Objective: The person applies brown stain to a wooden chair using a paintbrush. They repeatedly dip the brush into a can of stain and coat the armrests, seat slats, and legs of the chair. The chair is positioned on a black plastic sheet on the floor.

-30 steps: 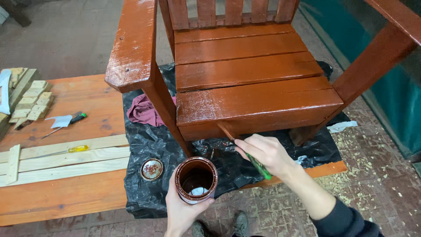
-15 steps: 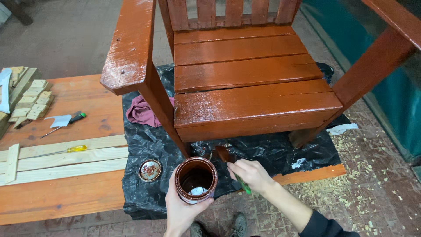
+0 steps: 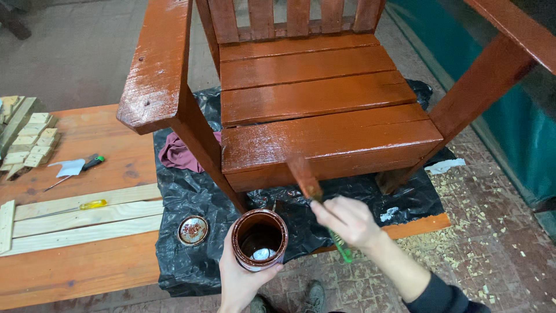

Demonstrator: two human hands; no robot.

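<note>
My left hand (image 3: 240, 281) grips an open paint can (image 3: 260, 239) stained reddish-brown, held just off the table's front edge. My right hand (image 3: 347, 220) holds a paintbrush (image 3: 305, 177) with a green handle; its brown-loaded bristles point up at the front edge of the chair seat. The wooden slatted chair (image 3: 324, 110) is glossy reddish-brown and stands on black plastic sheeting (image 3: 191, 197) spread over the wooden table (image 3: 87, 266).
The can's round lid (image 3: 193, 230) lies on the sheeting left of the can. A maroon rag (image 3: 179, 152) sits under the chair's armrest. Pale wooden slats (image 3: 81, 217), a yellow-handled screwdriver (image 3: 87, 205) and small wood blocks (image 3: 29, 142) lie at left. Sawdust covers the floor at right.
My right hand dipped the brush towards the can, then lifted it back up to the seat's front edge. The can stayed in my left hand.
</note>
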